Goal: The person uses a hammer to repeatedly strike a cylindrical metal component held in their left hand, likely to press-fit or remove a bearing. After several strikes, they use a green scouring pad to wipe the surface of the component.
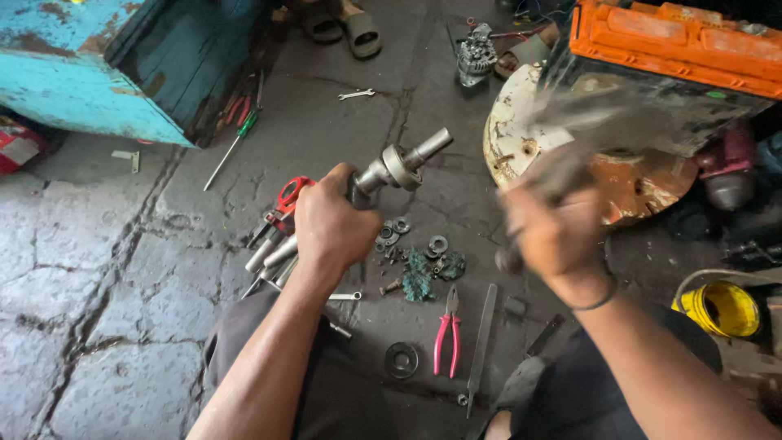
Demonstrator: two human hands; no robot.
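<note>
My left hand [330, 224] is closed around a grey metal shaft assembly [399, 167], which sticks up and to the right with a collar and a stepped tip. To its right, my right hand [554, 224] is blurred by motion and grips a dark tool [570, 155] whose shape I cannot make out. The two hands are a short way apart above the cracked concrete floor [122, 310]. Below them lie small washers, nuts and green corroded bits [423, 265].
Pink-handled pliers [446, 334], a flat file [481, 342] and a black ring [401, 359] lie near my knees. Red-handled tools and sockets [277, 224] are left of my hand. A turquoise box [98, 65], an orange-topped battery [676, 41], a rusty round plate [627, 183] and a yellow coil [721, 308] surround me.
</note>
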